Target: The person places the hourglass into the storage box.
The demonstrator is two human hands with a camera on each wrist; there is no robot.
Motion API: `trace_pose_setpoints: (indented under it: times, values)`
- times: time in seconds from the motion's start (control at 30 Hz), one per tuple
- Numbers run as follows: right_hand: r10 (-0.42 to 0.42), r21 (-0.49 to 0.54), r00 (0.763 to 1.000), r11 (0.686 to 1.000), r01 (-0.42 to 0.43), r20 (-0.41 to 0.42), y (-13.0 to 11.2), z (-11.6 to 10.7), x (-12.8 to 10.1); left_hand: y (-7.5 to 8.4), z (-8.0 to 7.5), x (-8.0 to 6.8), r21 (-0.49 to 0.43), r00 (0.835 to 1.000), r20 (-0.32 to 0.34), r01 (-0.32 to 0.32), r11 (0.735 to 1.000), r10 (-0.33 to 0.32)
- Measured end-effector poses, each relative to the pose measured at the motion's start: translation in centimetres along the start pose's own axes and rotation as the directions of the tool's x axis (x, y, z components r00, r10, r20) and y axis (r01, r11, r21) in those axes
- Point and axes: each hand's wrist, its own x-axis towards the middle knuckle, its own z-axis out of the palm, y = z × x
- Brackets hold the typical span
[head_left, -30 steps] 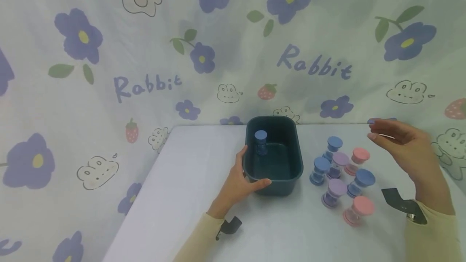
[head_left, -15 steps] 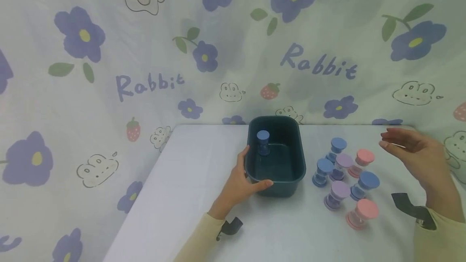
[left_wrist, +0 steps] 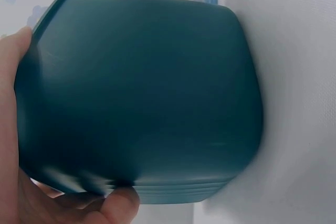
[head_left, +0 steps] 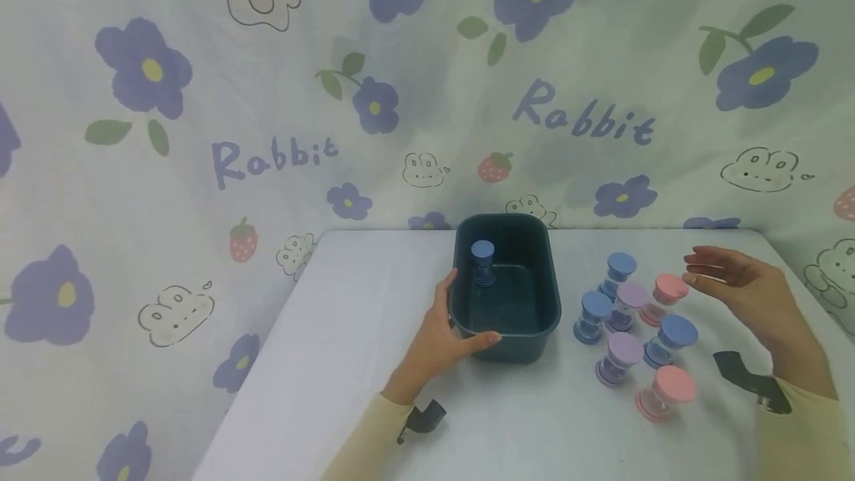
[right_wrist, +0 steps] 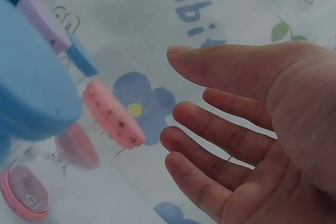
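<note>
I'm gripping the dark teal tub (head_left: pixel 513 348) with my left hand (head_left: pixel 433 338); one blue sand timer (head_left: pixel 483 250) stands inside, by its left wall. My right hand (head_left: pixel 751 289), loose and holding nothing, hangs just beside the farther pink sand timer (head_left: pixel 669 289) on the white table (head_left: pixel 367 310).

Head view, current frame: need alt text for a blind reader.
A left hand holds a dark teal bin with one blue hourglass inside, on a white table. The right hand, empty, hovers beside seven more hourglasses right of the bin: three blue, two purple, two pink. Behind hangs a flower-and-rabbit-print cloth.
</note>
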Motion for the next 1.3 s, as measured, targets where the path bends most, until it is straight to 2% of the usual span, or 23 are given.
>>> trace_pose_setpoints:
  times: [0.13, 0.37, 0.57, 0.77, 0.9, 1.3]
  values:
    - [0.046, -0.07, 0.996, 0.997, -0.04, 0.08, 0.7, 0.2, 0.2, -0.1, 0.0, 0.0, -0.006, 1.0, 0.006, -0.006, 1.0, 0.006]
    - [0.02, -0.101, 0.983, 0.995, -0.001, 0.182, 1.6, 0.6, 0.4, -0.2, -0.1, 0.1, -0.011, 1.0, 0.009, -0.013, 1.0, 0.013]
    - [0.122, -0.161, 0.963, 0.983, -0.085, 0.24, 1.5, 1.0, 0.5, 0.0, -0.2, 0.0, -0.019, 1.0, 0.014, -0.009, 1.0, 0.009]
    - [0.208, -0.19, 0.938, 0.969, -0.158, 0.277, 1.4, 1.2, 0.6, 0.0, -0.2, 0.0, -0.024, 1.0, 0.02, -0.001, 1.0, 0.001]
    - [0.215, -0.192, 0.931, 0.968, -0.163, 0.295, 1.6, 1.2, 0.6, 0.1, -0.1, -0.1, -0.026, 1.0, 0.017, -0.001, 1.0, 0.001]
    - [0.15, -0.144, 0.949, 0.983, -0.114, 0.277, 2.0, 1.1, 0.7, 0.1, -0.1, -0.2, -0.021, 1.0, 0.015, -0.004, 1.0, 0.005]
